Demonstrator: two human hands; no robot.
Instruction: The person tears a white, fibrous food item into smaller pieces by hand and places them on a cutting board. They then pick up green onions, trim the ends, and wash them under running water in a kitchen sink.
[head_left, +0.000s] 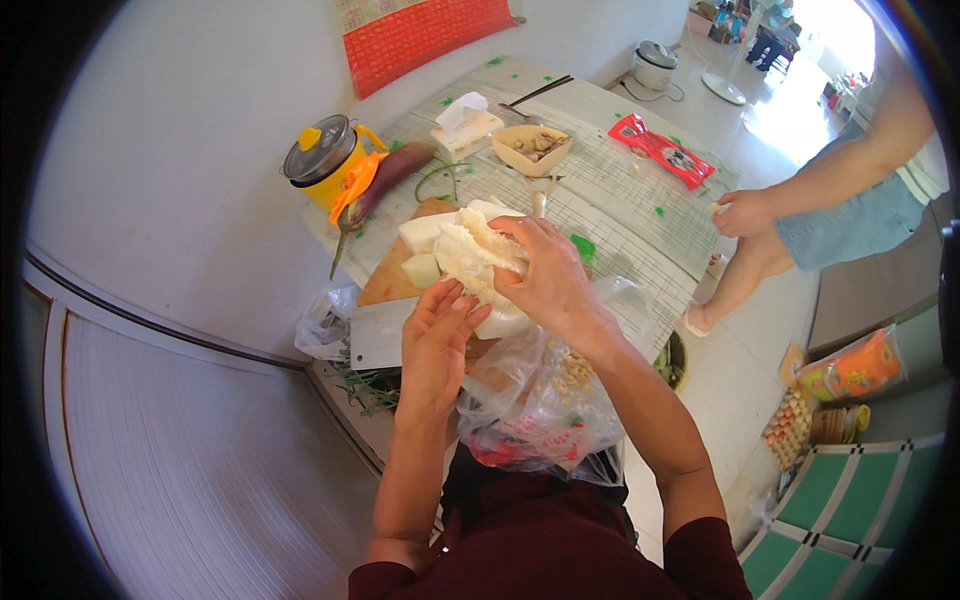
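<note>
My right hand (544, 274) grips a pale, stringy mass of pith (480, 244), which looks like the core of a winter melon. Cupped just below its left edge is my left hand (439, 341), fingers apart, fingertips close to the pith; whether they touch it I cannot tell. Under both hands, peeled white melon pieces (420, 268) lie on a wooden cutting board (382, 277), partly hidden. A cleaver blade (375, 334) lies at the board's near left, its handle out of sight. Nearer my body, a clear plastic bag (517, 420) holds yellowish scraps (571, 373).
Behind the board are a yellow lidded pot (322, 161), an eggplant (394, 176), a tissue box (469, 135), a bowl of ginger or garlic (532, 146) and a red packet (661, 150). Another person (847, 195) stands at the right. Egg trays (787, 427) sit on the floor.
</note>
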